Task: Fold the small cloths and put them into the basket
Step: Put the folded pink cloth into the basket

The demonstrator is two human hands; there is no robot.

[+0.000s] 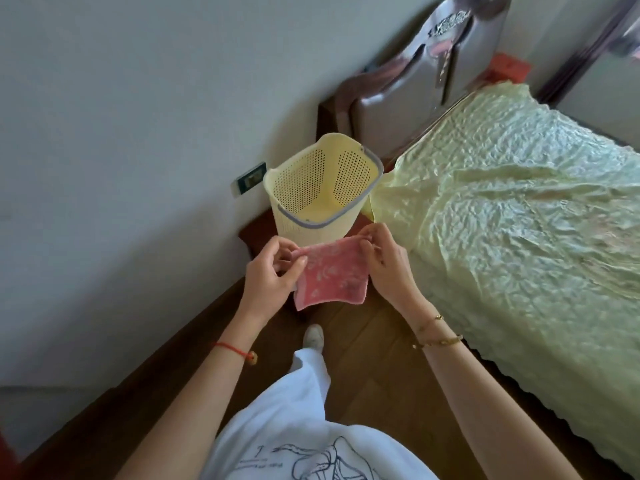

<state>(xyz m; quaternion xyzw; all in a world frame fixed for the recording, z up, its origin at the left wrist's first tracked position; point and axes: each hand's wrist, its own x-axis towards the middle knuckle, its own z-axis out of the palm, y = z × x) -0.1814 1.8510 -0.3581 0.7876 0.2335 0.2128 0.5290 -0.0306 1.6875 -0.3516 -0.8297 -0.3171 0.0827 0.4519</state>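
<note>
Basket beside crinkled yellow bedspread

The cloth hides the basket's lower front wall.

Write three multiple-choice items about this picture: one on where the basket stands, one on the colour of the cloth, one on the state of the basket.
1. Where is the basket?
A. on the bed
B. between wall and bed
C. behind the person

2. What colour is the cloth?
A. pink with white pattern
B. plain blue
C. green

3. What is in the basket?
A. many cloths
B. a shoe
C. nothing visible

Answers: 1 B, it stands beside the bed near the wall. 2 A, the cloth held by the left hand and the right hand is pink. 3 C, its bare bottom shows.
</note>
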